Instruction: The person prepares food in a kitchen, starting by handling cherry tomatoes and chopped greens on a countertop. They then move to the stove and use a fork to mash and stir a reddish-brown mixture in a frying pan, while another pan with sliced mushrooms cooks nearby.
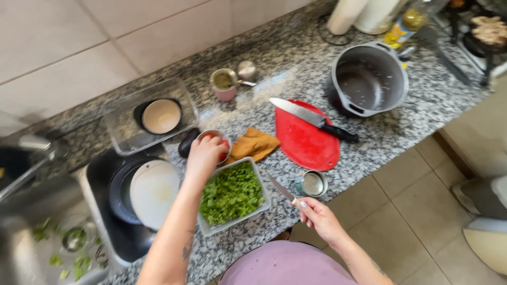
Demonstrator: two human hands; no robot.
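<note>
My left hand (203, 155) reaches into a small bowl (226, 142) that holds red pieces, its fingers down on them. Just in front of it stands a rectangular glass dish (232, 196) full of chopped green leaves. My right hand (318, 215) grips a small knife (282, 190) by its pale handle, the blade pointing up and left over the counter beside the dish. A red cutting board (303, 142) lies further back with a large black-handled knife (314, 120) across it.
An orange cloth (256, 143) lies between bowl and board. A small metal cup (313, 183) stands by the board, a grey pot (368, 79) behind it. A glass dish (150, 116) with a bowl sits at the back left. The sink (50, 232) and stacked plates (145, 192) are at left.
</note>
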